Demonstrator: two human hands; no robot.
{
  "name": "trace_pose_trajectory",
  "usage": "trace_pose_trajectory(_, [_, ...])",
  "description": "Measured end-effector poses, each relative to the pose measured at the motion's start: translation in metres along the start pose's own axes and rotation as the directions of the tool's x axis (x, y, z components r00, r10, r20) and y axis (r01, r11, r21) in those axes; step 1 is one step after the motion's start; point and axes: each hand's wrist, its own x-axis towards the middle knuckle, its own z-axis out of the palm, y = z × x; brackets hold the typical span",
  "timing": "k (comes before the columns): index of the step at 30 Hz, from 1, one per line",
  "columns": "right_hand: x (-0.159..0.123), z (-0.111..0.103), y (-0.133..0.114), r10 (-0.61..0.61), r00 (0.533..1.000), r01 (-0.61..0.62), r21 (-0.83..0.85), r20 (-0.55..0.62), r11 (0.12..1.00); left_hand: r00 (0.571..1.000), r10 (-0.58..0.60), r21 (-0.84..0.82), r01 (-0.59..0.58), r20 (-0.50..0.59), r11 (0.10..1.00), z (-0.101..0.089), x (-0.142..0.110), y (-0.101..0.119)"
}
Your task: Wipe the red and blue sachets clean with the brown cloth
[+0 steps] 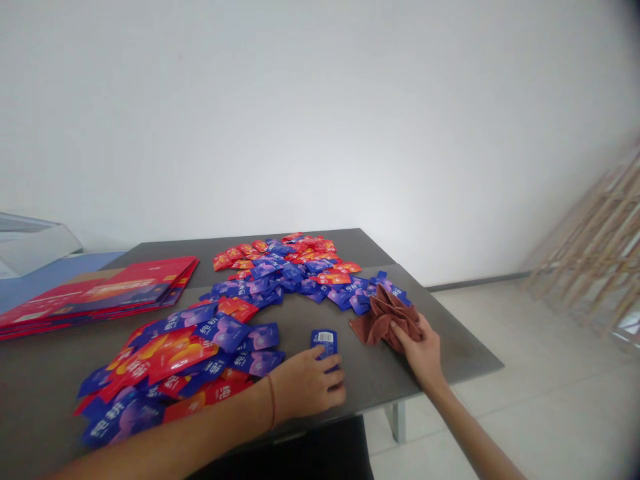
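A single small blue packet (325,339) lies near the front of the grey table, barcode side up. My left hand (313,385) is curled over its near end with the fingertips on it, and covers that part. To the right, my right hand (419,343) grips a bunched brown cloth (387,321) above the tabletop, its far edge next to several blue packets. A heap of red and blue packets (183,353) lies to the left of my left hand. More red and blue packets (295,267) stretch in a curve across the back of the table.
Flat red and purple cardboard pieces (120,290) are stacked on the left of the table (310,319). A white box (35,243) stands behind them on a blue surface. A white wall rises behind. Wooden slatted frames (595,240) lean at the far right.
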Motion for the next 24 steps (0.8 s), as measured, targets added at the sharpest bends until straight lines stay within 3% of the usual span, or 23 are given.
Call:
trace_pose_trajectory(3, [0.000,0.000,0.001,0.014,1.000,-0.014,0.020,0.001,1.000,0.997,0.049,0.006,-0.049,-0.054,0.999,0.006,0.000,-0.005])
trace_pose_trajectory(6, [0.000,0.000,0.003,0.014,1.000,-0.014,0.017,0.002,1.000,0.997,0.071,0.028,-0.070,-0.038,0.997,0.006,0.004,-0.009])
trace_pose_trajectory(11, [0.001,0.001,0.002,0.024,1.000,-0.024,0.034,-0.011,0.999,0.991,0.119,0.065,-0.115,-0.060,0.991,-0.003,0.022,-0.017])
trace_pose_trajectory(16, [0.001,0.003,0.000,0.017,1.000,-0.015,0.071,-0.022,0.997,0.983,0.183,0.069,-0.182,-0.010,0.981,-0.015,0.026,-0.028])
trace_pose_trajectory(21, [0.001,0.002,-0.002,-0.001,1.000,0.001,0.050,-0.018,0.999,0.999,0.030,0.108,-0.028,-0.018,0.994,-0.011,0.005,-0.028])
trace_pose_trajectory(24, [0.000,0.001,-0.002,0.005,1.000,-0.004,0.049,-0.012,0.999,0.998,-0.053,0.100,0.049,0.040,0.994,-0.006,-0.014,-0.021])
